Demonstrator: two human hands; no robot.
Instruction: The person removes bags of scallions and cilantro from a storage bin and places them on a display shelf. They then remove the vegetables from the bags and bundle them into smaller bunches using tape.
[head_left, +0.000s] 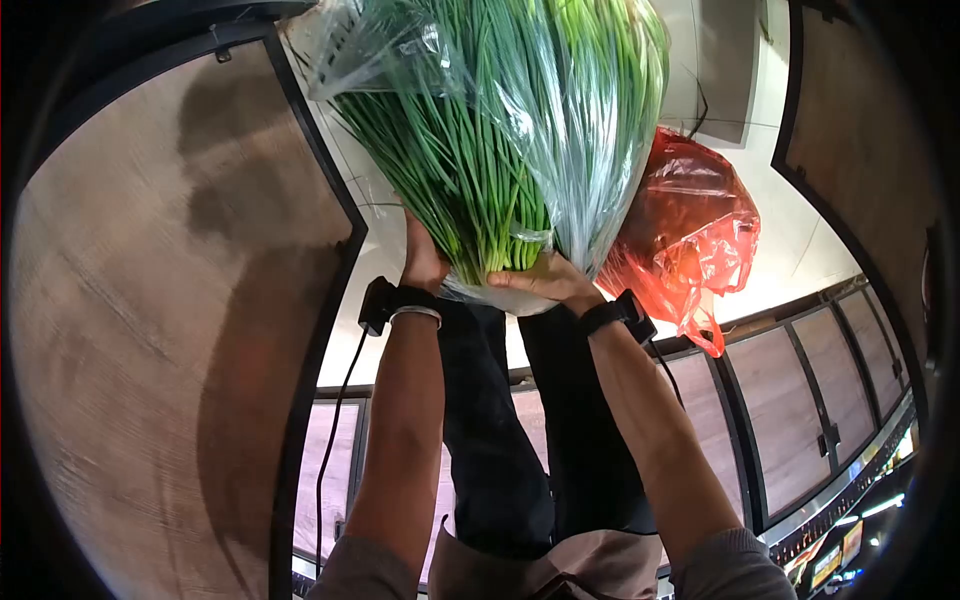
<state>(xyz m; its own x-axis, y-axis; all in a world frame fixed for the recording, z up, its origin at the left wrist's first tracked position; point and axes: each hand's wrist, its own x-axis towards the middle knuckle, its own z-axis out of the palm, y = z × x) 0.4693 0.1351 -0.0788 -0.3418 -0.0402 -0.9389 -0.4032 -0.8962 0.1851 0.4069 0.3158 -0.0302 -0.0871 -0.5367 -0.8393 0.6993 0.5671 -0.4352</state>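
Observation:
A big bunch of long green chives [455,165] lies in a clear plastic bag [590,170] at the top middle of the head view. A band ties the stalks near their cut ends, which point toward me. My right hand [545,280] grips the bag and stalks at this lower end, thumb laid over the front. On the other side, my left hand [425,255] holds the bunch from the left edge, its fingers mostly hidden behind the greens. More bagged stalks, paler toward the top, lie along the right side.
To the right, a red plastic bag [690,225] rests on the pale tiled floor [815,225]. A large wooden panel [160,300] with a dark frame stands at left. Cabinet doors [790,410] line the lower right. Cables [325,450] hang from both wrist bands.

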